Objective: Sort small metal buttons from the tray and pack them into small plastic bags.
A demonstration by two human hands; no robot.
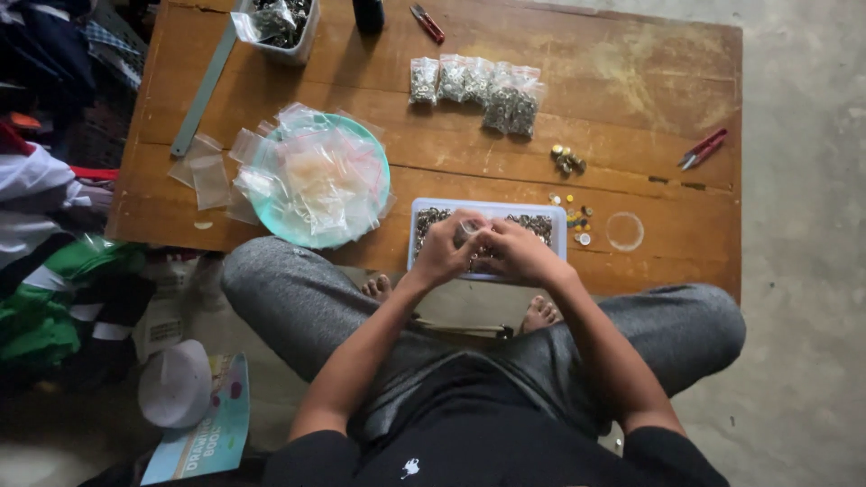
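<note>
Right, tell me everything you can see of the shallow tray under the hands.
The tray is a shallow rectangle with a pale, plastic-looking rim and rounded corners. It lies flat near the front edge of the wooden table, right of a round teal plate. Small dark metal pieces fill it. The left hand and right hand, pinching a small clear bag, hide its middle.

My left hand [444,252] and right hand [519,255] meet over the tray [488,209] at the table's [631,99] near edge. The plate [374,171] piled with empty bags lies left of the tray. Filled bags [476,88] lie far behind it. The round lid [624,231] lies right.
</note>
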